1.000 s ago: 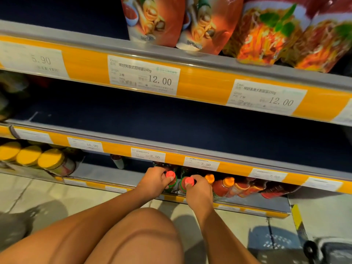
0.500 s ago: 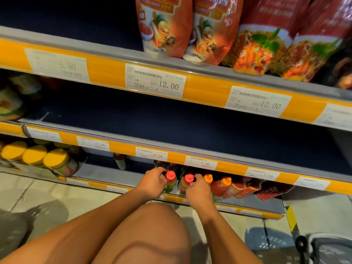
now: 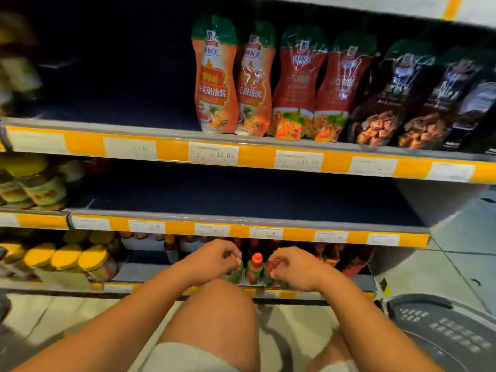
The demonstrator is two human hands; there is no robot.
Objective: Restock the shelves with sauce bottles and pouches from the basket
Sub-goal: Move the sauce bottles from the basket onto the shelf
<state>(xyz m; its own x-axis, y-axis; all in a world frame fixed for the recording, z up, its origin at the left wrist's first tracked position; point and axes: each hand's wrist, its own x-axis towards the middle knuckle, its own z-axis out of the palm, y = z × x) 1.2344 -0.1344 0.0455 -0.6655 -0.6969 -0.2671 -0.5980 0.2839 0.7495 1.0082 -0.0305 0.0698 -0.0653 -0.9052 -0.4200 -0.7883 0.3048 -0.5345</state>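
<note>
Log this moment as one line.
step: bottom-shelf bottles | left hand: grips bottle top | right hand: grips bottle top | red-capped bottle: upright between hands

Yellow-lidded jars (image 3: 67, 257) lie in a row at the left of the bottom level, lids facing outward; more jars with green-banded labels (image 3: 44, 191) stand at the left of the level above; white price tags (image 3: 213, 153) sit along the orange edge strips (image 3: 257, 158), two reading 12.00, the rest too blurred to read; a bare knee (image 3: 218, 312) rises in the foreground, edged below by pale shorts (image 3: 185, 358); pale floor tiles (image 3: 461, 253) spread to the right.
</note>
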